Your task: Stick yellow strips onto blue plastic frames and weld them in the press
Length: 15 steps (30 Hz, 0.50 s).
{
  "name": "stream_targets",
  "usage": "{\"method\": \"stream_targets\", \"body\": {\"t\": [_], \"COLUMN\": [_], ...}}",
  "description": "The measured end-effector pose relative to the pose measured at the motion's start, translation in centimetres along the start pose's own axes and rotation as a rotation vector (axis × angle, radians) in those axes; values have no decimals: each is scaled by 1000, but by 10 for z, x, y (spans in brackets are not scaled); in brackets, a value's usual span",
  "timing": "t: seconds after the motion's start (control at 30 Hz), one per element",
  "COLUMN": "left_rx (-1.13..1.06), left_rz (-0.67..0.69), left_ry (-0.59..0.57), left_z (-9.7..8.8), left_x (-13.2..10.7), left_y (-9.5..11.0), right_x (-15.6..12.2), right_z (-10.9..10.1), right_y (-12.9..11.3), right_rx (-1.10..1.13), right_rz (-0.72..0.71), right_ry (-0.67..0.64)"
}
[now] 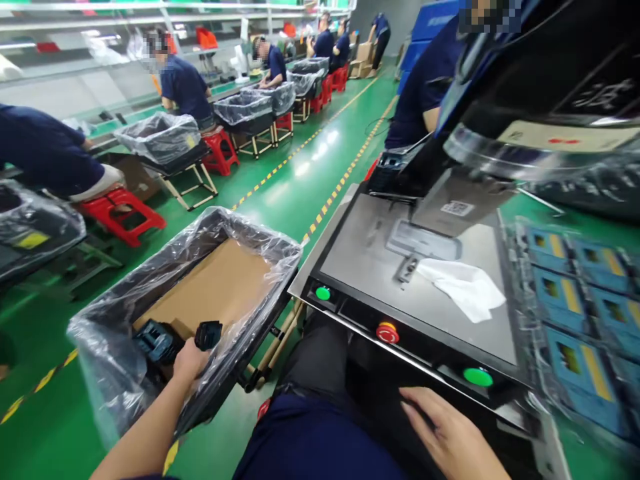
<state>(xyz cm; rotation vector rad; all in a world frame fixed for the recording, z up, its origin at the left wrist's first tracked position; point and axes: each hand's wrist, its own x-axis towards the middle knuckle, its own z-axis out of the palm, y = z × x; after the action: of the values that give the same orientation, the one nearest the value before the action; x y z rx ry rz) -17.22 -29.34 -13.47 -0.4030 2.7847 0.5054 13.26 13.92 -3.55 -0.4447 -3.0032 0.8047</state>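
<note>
My left hand reaches into a black bin lined with clear plastic film. Its fingers are closed on a small dark plastic housing. Just left of it, another dark blue-black plastic housing lies at the near end of the bin, by a sheet of brown cardboard. My right hand hangs open, fingers stretched out, in front of the machine's front edge. Nothing shows in it. The nearest control to it is a green button.
The machine's metal plate carries a white cloth and a small fixture under an overhanging head. A red stop button sits between green buttons. Trays of blue parts stand right. Co-workers sit along a bench at left.
</note>
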Motion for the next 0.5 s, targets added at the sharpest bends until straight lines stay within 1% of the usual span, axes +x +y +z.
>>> {"method": "stream_targets", "body": {"t": [0.07, 0.13, 0.2, 0.27, 0.3, 0.37, 0.43, 0.5], "left_rx": [-10, -54, -132, -236, -296, -428, -556, -657], "left_rz": [100, 202, 283, 359, 406, 516, 619, 691], "left_ry": [39, 91, 129, 132, 111, 20, -120, -283], "left_z": [-10, -23, -36, -48, -53, -60, -63, -61], "left_x": [-1, -3, -9, -18, -24, -40, -58, -75], "left_y": [29, 65, 105, 149, 171, 216, 260, 302], "right_x": [-2, -5, -7, -9, -9, -10, -10, -9], "right_z": [9, 18, 26, 33, 35, 37, 37, 34], "right_y": [4, 11, 18, 26, 29, 32, 31, 27], "right_rx": [15, 19, -3, -49, -77, -140, -182, -185], "right_rz": [57, 108, 156, 196, 207, 229, 236, 229], "right_ry": [-121, -222, -292, -347, -373, -422, -449, -449]}}
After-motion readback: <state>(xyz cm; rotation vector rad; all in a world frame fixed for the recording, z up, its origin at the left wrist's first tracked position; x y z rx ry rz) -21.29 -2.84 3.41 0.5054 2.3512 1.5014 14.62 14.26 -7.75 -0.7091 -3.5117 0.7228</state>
